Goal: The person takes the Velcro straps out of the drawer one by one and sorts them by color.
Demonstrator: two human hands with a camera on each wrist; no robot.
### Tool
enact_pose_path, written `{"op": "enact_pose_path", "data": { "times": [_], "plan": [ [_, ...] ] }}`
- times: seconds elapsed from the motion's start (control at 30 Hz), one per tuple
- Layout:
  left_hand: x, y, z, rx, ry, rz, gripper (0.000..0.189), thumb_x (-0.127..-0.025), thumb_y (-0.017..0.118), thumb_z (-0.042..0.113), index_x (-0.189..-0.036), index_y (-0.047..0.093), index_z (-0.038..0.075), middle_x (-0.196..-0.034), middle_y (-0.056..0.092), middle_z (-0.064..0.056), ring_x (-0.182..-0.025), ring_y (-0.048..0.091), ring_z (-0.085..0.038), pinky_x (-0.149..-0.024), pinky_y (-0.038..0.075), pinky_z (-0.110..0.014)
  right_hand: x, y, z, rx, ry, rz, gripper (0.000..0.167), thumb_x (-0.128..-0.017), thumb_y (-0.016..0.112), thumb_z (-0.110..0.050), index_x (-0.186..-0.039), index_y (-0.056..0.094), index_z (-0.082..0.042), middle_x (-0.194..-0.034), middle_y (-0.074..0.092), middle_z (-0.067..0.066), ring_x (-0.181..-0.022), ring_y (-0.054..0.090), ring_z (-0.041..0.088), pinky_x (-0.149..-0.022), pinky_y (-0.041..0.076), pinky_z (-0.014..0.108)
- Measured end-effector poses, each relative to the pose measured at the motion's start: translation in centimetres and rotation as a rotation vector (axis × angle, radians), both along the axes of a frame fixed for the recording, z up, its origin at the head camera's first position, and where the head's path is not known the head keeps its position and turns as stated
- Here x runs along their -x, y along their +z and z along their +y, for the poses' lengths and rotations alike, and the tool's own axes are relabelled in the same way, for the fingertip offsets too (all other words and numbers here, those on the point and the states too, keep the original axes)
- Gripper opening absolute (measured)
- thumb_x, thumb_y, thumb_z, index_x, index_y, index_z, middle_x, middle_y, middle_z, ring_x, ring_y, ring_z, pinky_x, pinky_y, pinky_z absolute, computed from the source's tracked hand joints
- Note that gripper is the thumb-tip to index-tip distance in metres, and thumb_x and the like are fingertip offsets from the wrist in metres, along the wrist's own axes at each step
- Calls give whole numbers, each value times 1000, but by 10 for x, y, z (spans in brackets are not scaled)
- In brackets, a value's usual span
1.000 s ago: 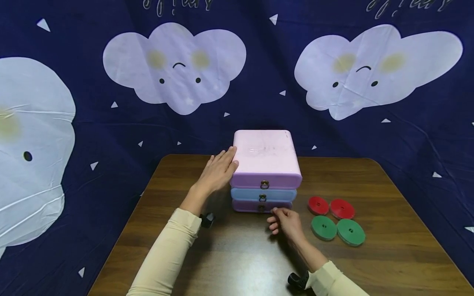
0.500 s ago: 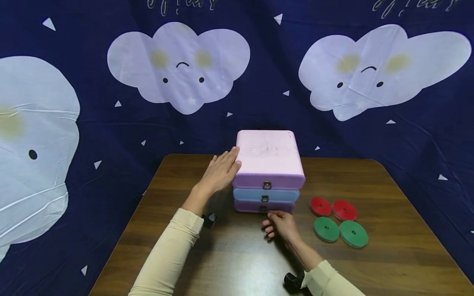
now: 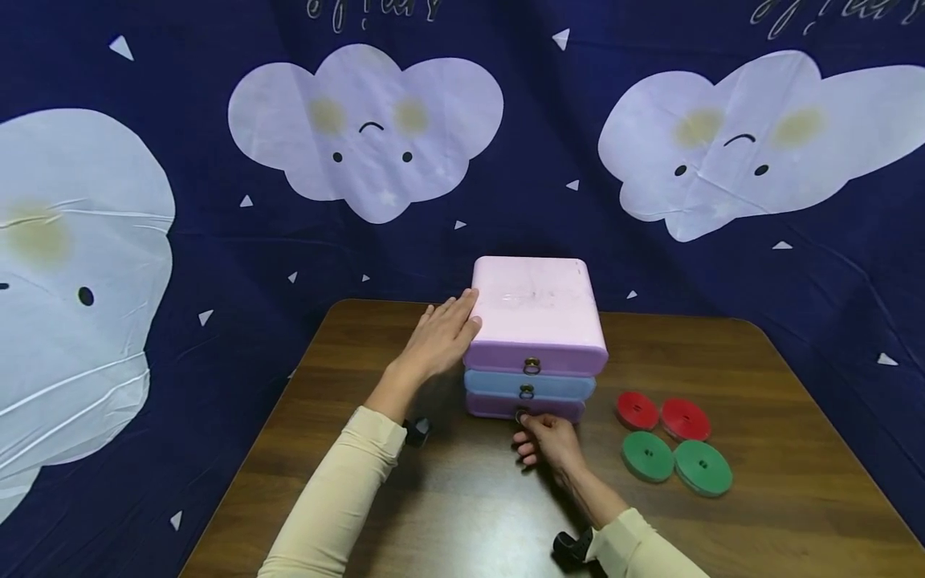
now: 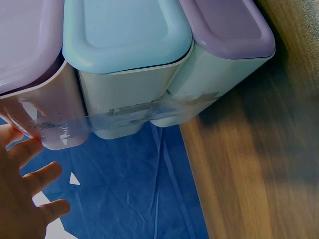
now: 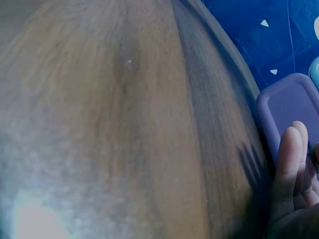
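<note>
The box [image 3: 535, 301] with 3 drawers stands near the back of the brown table [image 3: 462, 498]. The left hand [image 3: 441, 333] has its fingers spread, and their tips touch the box's left side, up high. At the front, the right hand [image 3: 552, 441] pinches the little ring [image 3: 521, 415] on the purple bottom drawer [image 3: 486, 405] with its thumb and a finger. To the right of the box lie 2 red discs [image 3: 637, 411], with 2 green discs [image 3: 648, 456] just in front.

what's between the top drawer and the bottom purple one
The blue drawer, directly above the bottom purple drawer; the head and left wrist views show it.
</note>
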State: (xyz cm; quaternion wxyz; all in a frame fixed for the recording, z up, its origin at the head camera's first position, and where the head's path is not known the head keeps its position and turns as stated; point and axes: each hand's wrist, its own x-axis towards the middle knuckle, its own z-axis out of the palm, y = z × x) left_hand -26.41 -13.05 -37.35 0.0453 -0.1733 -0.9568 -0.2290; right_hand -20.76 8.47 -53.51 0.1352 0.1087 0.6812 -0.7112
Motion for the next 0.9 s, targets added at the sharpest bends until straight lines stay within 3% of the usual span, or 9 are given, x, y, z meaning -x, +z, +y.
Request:
{"op": "enact_pose_path", "data": {
  "times": [0.5,0.9],
  "plan": [
    [-1,0,3,7,4,-4,57,-101,19,49,-152,14,27,-159,16,6,-147,18,-22,-120,6,-51,-6,2,-2,-1,13,1,22,-95,53,-16,-85,57,4,-60,66,2,-46,60,8,-44,52,28],
    [-1,1,2,-5,6,8,55,-101,21,46,-152,15,26,-159,19,4,-146,21,-26,-119,8,-52,-26,4,-1,-3,54,13,20,-94,53,-14,-83,56,2,-61,67,3,-46,61,9,-44,53,28]
  ]
}}
